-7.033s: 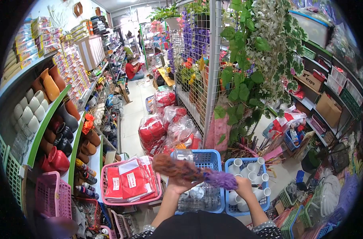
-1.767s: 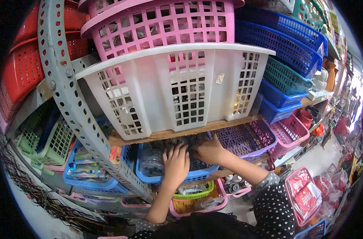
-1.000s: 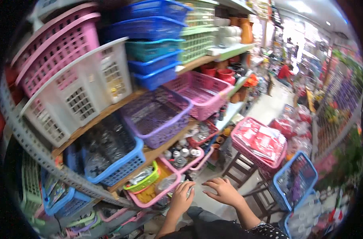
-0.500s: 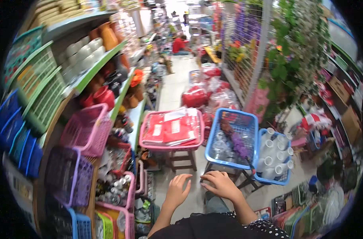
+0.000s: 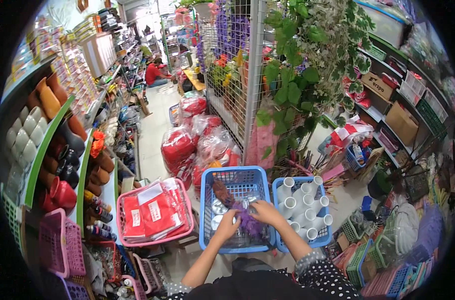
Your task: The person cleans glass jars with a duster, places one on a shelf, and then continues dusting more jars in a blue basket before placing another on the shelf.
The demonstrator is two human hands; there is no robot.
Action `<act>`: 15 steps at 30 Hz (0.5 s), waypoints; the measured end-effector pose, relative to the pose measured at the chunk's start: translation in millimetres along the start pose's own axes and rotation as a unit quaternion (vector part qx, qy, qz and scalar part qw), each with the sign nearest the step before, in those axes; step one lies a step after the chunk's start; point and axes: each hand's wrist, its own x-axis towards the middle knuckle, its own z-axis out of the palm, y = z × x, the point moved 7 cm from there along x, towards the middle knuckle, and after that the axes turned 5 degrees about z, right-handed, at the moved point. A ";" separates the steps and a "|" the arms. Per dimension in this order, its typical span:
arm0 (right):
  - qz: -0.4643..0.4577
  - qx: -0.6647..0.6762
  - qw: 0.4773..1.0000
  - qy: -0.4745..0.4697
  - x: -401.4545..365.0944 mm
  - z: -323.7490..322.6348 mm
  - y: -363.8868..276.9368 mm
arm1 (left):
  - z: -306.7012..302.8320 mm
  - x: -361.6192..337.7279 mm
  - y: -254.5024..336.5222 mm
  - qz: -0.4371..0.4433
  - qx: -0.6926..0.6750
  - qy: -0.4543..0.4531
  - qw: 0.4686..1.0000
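A blue plastic basket (image 5: pixel 206 195) stands in front of me with clear-wrapped items inside. On top of them lies a bunch of purple artificial flowers (image 5: pixel 250 225) with a brown end (image 5: pixel 221 191) toward the far left. My left hand (image 5: pixel 226 226) is at the left side of the purple flowers, fingers curled onto them. From the right, my right hand (image 5: pixel 265 213) has its bent fingers on the same flowers. The fingertips are partly hidden among the petals. Close by on the right, a smaller blue basket (image 5: pixel 282 245) holds several white vases (image 5: pixel 304 216).
A pink basket (image 5: pixel 118 215) of red packets stands on the left. Plastic-wrapped red bundles (image 5: pixel 180 145) lie beyond. Shelves with vases (image 5: pixel 62 192) line the left side; a wire rack (image 5: pixel 230 75) and hanging leaves (image 5: pixel 292 75) rise ahead. A person in red (image 5: pixel 154 75) sits far down the aisle.
My view has turned right, and the baskets now lie further left in it. Both hands have gone from the space before the baskets into the blue basket, onto the purple flowers.
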 end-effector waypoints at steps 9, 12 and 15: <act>-0.001 -0.119 0.990 -0.069 128.8 94.4 78.3 | 63.2 69.5 -117.9 -0.138 -0.006 0.001 0.990; -0.001 -0.144 0.987 -0.075 134.7 107.9 80.8 | 79.6 53.2 -167.2 -0.215 -0.140 0.029 0.966; 0.020 -0.143 0.964 -0.223 126.8 93.4 70.4 | 79.6 45.1 -185.9 -0.287 -0.296 0.067 0.908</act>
